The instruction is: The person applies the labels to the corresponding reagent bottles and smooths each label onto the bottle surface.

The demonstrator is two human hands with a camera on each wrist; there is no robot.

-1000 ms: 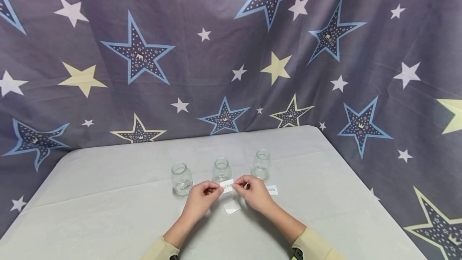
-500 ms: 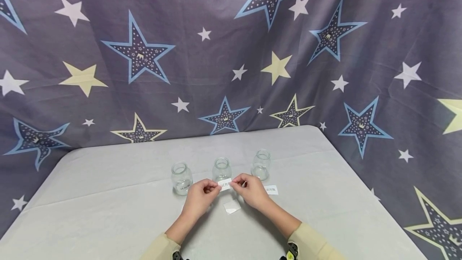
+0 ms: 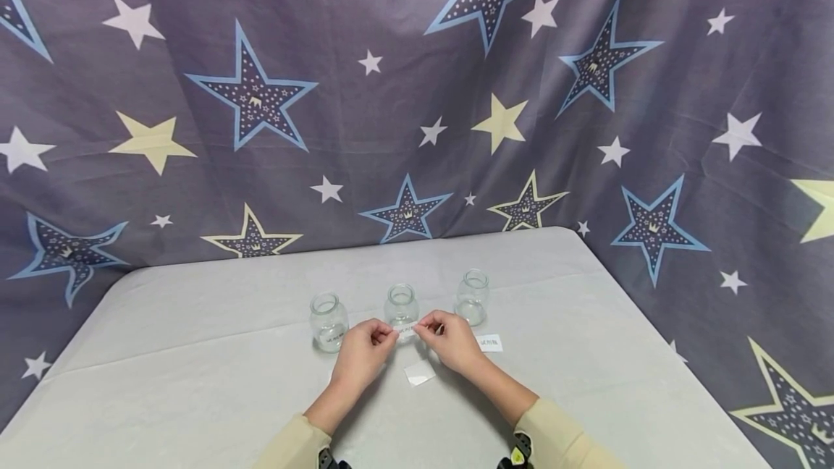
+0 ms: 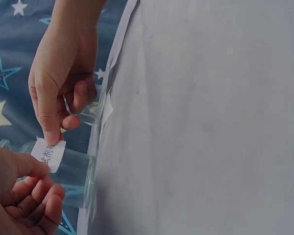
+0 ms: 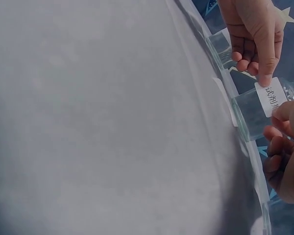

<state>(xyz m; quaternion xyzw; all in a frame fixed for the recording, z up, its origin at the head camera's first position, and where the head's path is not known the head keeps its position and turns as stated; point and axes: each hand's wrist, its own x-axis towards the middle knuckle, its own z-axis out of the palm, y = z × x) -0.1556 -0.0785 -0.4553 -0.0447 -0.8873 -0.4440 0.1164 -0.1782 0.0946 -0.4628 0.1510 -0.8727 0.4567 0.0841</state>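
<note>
Between my two hands is a small white label (image 3: pixel 407 331) with dark printed characters. My left hand (image 3: pixel 363 355) pinches its left end between thumb and forefinger. At the other end, my right hand (image 3: pixel 452 341) pinches it the same way. Just behind the label stands the middle glass jar (image 3: pixel 400 300), uncapped and see-through; the label overlaps its lower front in the head view. In the left wrist view the label (image 4: pixel 50 154) lies close over the side of the jar (image 4: pixel 76 178). The remaining fingers of both hands are curled loosely.
A left jar (image 3: pixel 329 323) bears a printed label on its front. To the right stands another clear jar (image 3: pixel 471 297), with a printed label (image 3: pixel 491 343) lying before it. A blank whitish square (image 3: pixel 419 373) lies on the grey-white tablecloth (image 3: pixel 195 382). A star-patterned curtain (image 3: pixel 365 121) hangs behind.
Both hands have moved slightly forward and left with the label, bringing it from in front of the middle jar up against its lower front in the head view. The jars have stayed put.
</note>
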